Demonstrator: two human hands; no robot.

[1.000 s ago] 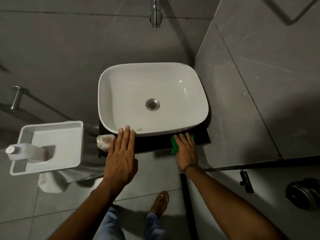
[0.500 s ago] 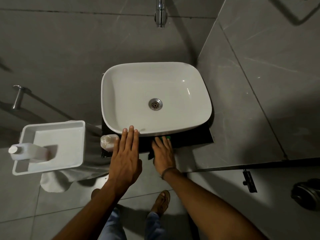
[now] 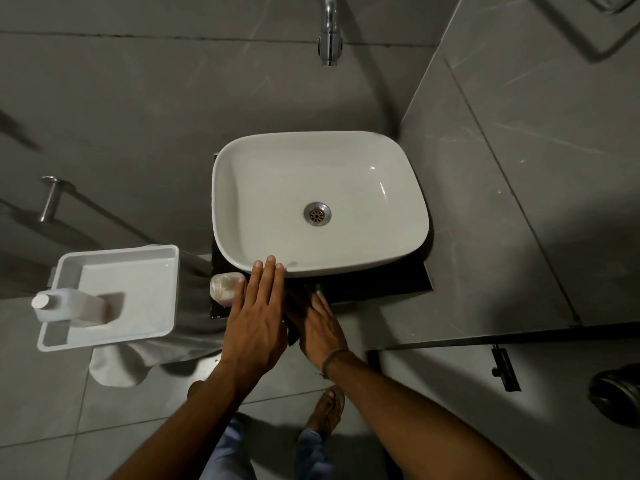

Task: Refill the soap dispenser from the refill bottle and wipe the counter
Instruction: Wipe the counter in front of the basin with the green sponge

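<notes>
My left hand (image 3: 258, 318) lies flat with fingers spread, fingertips on the front rim of the white basin (image 3: 398, 244). My right hand (image 3: 317, 323) presses a green cloth (image 3: 318, 287) onto the black counter (image 3: 381, 284) just in front of the basin; only a sliver of the cloth shows past my fingers. The clear soap dispenser (image 3: 225, 287) stands on the counter's left end, right beside my left hand. The white refill bottle (image 3: 67, 305) stands in a white tray (image 3: 138, 271) further left.
A chrome tap (image 3: 330, 32) sticks out of the grey tiled wall above the basin. A towel bar (image 3: 52, 199) is at the left, with a pale towel (image 3: 138, 355) hanging under the tray. My sandalled foot (image 3: 327, 410) is on the tiled floor below.
My right hand has slid the green cloth leftward along the counter's front, from under the basin's right side to beside my left hand. The left hand has stayed on the rim.
</notes>
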